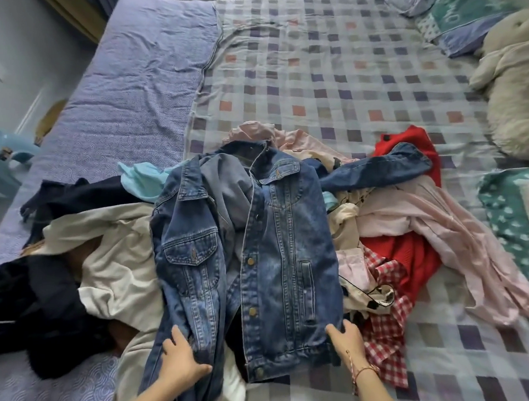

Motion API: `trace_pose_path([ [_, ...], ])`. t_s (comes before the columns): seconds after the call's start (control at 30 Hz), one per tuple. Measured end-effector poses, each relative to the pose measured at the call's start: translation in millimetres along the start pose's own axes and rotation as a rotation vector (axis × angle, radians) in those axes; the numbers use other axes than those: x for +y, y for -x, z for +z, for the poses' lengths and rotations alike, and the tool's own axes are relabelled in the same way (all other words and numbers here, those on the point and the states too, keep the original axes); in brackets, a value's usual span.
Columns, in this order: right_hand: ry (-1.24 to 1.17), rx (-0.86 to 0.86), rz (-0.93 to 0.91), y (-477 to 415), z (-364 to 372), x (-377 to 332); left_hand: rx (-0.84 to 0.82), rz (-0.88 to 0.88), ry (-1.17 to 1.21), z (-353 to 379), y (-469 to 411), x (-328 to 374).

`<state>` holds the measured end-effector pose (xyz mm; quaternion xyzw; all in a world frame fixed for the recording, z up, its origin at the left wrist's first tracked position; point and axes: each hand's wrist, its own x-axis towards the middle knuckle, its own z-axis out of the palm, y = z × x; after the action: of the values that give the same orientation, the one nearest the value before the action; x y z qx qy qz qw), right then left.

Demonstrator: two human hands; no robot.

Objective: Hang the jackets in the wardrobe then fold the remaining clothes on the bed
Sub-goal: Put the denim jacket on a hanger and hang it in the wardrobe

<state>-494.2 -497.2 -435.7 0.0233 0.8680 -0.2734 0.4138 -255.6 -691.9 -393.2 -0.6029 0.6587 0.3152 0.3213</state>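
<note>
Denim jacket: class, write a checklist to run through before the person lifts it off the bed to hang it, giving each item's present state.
1. Denim jacket lies on top of the pile, nothing over it: ok.
2. Left hand and right hand at its hem: ok.
3. Fingers grip the cloth firmly: cannot tell.
4. Sleeves gathered in: not ok; one sleeve stretches across the red garment.
5. Hanger in view: not ok.
</note>
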Motion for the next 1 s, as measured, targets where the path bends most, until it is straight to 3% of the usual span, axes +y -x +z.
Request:
trace_pose_path([
  [0.07,-0.235,0.030,-0.045,16.6,-2.0,-4.0,-0.021,-0.050,0.076,3.0,1.3,0.3],
  [0.17,-0.451,0.091,-0.089,37.8,-8.8,-8.0,0.077,0.046,-0.053,0.5,-5.8,-5.5],
  [0.27,-0.501,0.163,-0.100,51.0,-23.0,-11.0,0.126,0.165,-0.124,1.0,-1.9,-14.1],
  [0.33,-0.480,0.165,-0.122,56.2,-35.3,-12.6,0.211,0.251,-0.020,0.1,8.4,-22.7],
  [0.43,-0.468,0.010,-0.103,71.7,-54.7,-12.1,0.392,0.332,0.340,-4.8,27.6,-38.5],
  [0.53,-0.342,-0.207,-0.064,97.6,-83.6,7.1,0.539,0.207,0.601,-23.3,37.5,-61.2],
  [0.6,-0.287,-0.335,0.000,108.9,-109.8,28.2,0.567,0.156,0.653,-39.7,36.3,-74.7],
  [0.67,-0.296,-0.267,0.071,111.8,-137.7,49.1,0.572,0.116,0.589,-54.8,29.1,-89.0],
  [0.77,-0.431,0.116,0.096,94.8,-152.8,77.5,0.617,0.020,0.295,-59.6,26.0,-96.0],
  [0.87,-0.542,0.216,0.169,83.8,-115.4,85.7,0.731,0.288,0.030,-30.8,22.1,-74.2],
  [1.0,-0.607,0.067,0.387,72.8,-35.7,92.0,0.450,0.658,-0.216,12.6,17.5,-20.1],
])
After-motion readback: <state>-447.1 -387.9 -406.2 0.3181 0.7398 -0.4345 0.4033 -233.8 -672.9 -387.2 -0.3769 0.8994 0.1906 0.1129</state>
